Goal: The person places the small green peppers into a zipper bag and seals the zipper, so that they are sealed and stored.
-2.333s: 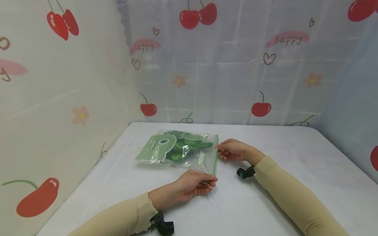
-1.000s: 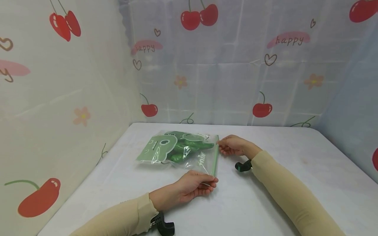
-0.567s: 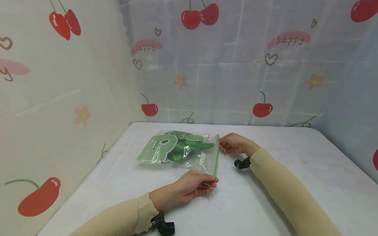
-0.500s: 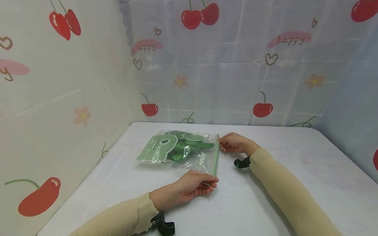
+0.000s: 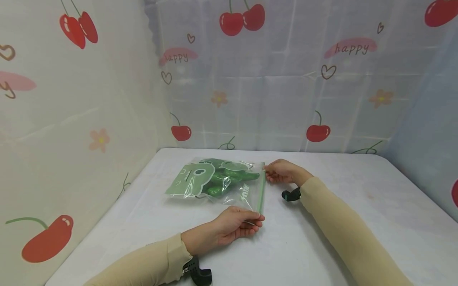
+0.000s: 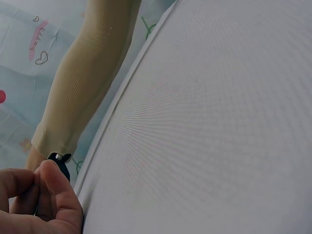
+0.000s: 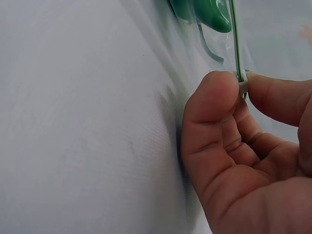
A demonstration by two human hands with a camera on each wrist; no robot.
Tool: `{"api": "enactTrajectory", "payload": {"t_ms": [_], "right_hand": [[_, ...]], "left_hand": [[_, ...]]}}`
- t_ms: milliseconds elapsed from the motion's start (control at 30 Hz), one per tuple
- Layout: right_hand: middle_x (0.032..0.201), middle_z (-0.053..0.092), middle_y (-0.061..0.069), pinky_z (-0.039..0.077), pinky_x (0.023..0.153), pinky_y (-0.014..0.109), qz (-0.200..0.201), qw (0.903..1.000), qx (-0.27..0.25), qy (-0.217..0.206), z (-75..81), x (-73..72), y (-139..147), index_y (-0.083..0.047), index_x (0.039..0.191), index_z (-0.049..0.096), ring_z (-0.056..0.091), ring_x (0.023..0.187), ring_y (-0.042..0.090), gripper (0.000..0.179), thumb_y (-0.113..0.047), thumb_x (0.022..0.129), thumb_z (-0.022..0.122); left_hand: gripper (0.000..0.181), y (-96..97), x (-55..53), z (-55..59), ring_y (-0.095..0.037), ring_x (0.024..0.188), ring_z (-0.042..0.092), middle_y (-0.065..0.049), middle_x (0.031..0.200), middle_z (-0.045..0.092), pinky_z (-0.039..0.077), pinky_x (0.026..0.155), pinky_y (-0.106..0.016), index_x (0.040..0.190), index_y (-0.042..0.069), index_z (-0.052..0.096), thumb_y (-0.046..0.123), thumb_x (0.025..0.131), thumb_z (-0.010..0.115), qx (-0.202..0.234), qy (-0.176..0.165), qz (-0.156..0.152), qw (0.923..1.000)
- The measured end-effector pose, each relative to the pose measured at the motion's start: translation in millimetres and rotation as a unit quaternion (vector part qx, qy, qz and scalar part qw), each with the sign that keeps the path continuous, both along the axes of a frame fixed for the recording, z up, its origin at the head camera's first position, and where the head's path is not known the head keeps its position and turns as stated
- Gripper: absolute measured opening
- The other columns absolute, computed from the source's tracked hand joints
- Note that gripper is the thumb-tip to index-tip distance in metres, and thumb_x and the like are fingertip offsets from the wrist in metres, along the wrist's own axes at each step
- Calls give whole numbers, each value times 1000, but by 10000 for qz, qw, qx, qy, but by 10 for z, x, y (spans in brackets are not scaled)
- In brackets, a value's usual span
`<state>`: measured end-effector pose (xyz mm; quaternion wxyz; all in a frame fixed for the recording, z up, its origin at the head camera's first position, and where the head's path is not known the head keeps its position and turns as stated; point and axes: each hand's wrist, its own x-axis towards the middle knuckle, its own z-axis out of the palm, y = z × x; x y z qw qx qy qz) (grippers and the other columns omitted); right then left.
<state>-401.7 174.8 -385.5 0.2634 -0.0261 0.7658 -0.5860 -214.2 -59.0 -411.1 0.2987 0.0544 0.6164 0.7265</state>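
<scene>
A clear zip bag (image 5: 189, 183) printed with a green cartoon face lies flat, its green zip strip (image 5: 262, 194) toward the right. Inside it is a glossy green tapered thing (image 5: 230, 178), partly covered by the print. My left hand (image 5: 230, 226) pinches the strip's near end between thumb and fingers. At the far end my right hand (image 5: 282, 172) pinches a small pale slider (image 7: 243, 87) on the strip, seen up close in the right wrist view. From the left wrist, thumb and fingertips meet, and the bag is hardly visible.
The bag rests on a white table (image 5: 340, 230) with rounded far corners. Curtains (image 5: 272, 95) printed with cherries and flowers surround it at the back and sides. Each wrist wears a small black camera (image 5: 291, 194).
My right hand has slid along the zip strip toward its far end, away from my left hand. The left hand and the bag have stayed nearly still.
</scene>
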Motion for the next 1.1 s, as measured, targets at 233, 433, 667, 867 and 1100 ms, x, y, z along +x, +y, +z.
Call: {"api": "enactTrajectory", "payload": {"t_ms": [233, 433, 667, 867, 1100], "right_hand": [[83, 61, 2, 52, 64, 19, -86, 9999, 114, 39, 35, -29, -20, 0, 111, 58, 57, 69, 9, 22, -20, 110, 50], [83, 61, 2, 52, 64, 20, -188, 9997, 131, 18, 26, -97, -34, 0, 110, 58, 57, 69, 10, 21, -20, 109, 51], [85, 61, 2, 52, 65, 19, -236, 9994, 228, 86, 11, -136, -45, 0, 111, 57, 57, 69, 9, 22, -21, 110, 51], [84, 60, 2, 53, 65, 19, -314, 9992, 235, 77, -7, -171, -52, 0, 114, 57, 57, 69, 10, 23, -22, 109, 53], [84, 60, 2, 52, 65, 19, -502, 9982, 308, 90, 26, -172, -86, 0, 114, 58, 57, 69, 10, 23, -22, 109, 53]], "left_hand": [[28, 3, -4, -4, -5, 68, 65, -1, 83, 74, 56, 66, -18, 114, -6, 74, 16, 98, 68, 17, -14, -1, 10000], [28, 5, -6, -2, -5, 68, 65, -1, 82, 74, 56, 66, -17, 115, -6, 74, 16, 98, 68, 24, -4, -5, 10000], [28, 8, -2, 0, -5, 68, 65, 0, 82, 74, 55, 66, -17, 114, -5, 74, 16, 98, 68, 17, -10, 1, 10000], [28, 5, 3, 1, -4, 68, 65, 0, 81, 74, 56, 66, -17, 114, -5, 74, 16, 98, 67, 33, -27, -3, 10000], [27, 6, 6, 5, -4, 67, 65, 0, 81, 74, 56, 65, -17, 114, -5, 74, 16, 98, 67, 55, -23, -19, 10000]]}}
